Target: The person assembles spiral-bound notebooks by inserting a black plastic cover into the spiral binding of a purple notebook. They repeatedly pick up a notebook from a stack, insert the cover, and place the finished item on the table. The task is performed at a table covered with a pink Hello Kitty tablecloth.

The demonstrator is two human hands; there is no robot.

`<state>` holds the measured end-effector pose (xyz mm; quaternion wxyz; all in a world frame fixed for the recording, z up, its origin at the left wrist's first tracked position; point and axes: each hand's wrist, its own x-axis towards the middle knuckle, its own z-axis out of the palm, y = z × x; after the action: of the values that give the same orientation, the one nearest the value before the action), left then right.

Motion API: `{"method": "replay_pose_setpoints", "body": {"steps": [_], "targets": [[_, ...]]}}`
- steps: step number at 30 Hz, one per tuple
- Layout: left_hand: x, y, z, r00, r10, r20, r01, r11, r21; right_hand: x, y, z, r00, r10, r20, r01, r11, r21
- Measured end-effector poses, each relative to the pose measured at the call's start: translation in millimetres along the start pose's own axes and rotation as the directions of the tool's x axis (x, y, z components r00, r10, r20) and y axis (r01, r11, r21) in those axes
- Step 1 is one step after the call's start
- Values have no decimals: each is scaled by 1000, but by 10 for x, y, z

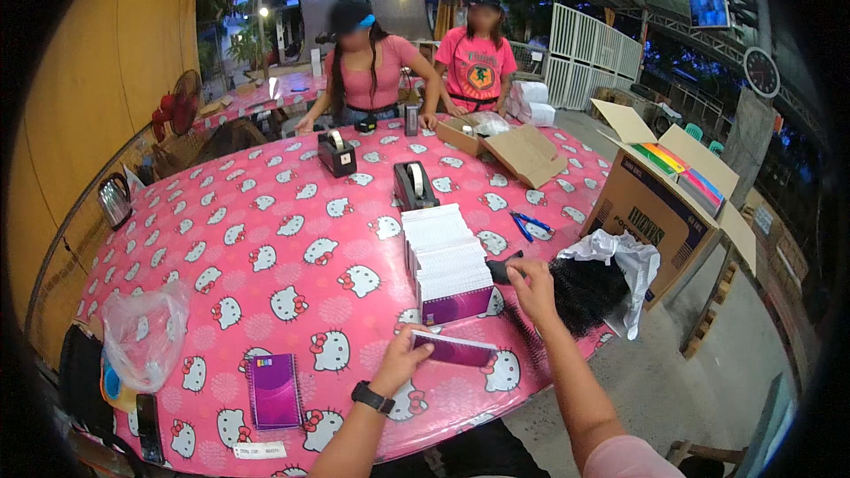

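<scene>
My left hand [403, 361], with a dark watch on its wrist, is closed on the near end of a small purple notebook [456, 350], held tilted just above the table. Right behind it stands a long stack of notebooks [447, 252], white page edges up and a purple cover facing me. My right hand [534, 292] is raised beside the stack with its fingers pinched; what they hold, if anything, I cannot make out. Close to it lies a heap of black spiral binding coils [589, 296], partly in a white bag [633, 270]. Another purple notebook [275, 391] lies flat at left.
Blue-handled pliers [529, 226] and two tape dispensers [413, 184] [336, 155] sit on the pink patterned table [288, 252]. An open carton [655, 212] stands at right. A clear plastic bag [146, 332] and a phone [149, 427] lie at left. Two people [376, 66] [478, 62] stand across.
</scene>
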<state>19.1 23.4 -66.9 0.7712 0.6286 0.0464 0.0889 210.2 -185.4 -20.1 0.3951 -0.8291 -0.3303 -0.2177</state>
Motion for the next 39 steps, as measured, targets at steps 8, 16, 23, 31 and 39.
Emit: {"method": "replay_pose_setpoints", "body": {"steps": [8,16,23,31,39], "targets": [[10,-79,172,976,181,-119,-166,977,132,-980,-882,340,886,452,109,-407,640,652],[-65,53,305,874,445,-196,-227,730,645,-928,-858,422,885,448,128,-395,575,717],[-134,294,495,758,599,256,-421,151,894,-946,-801,303,883,393,257,-463,638,616],[-126,501,381,811,463,356,-497,226,838,-726,21,-204,948,298,111,-259,926,-274],[-172,565,273,839,452,304,-450,259,855,-645,-36,-302,920,372,128,-351,923,-158]]}}
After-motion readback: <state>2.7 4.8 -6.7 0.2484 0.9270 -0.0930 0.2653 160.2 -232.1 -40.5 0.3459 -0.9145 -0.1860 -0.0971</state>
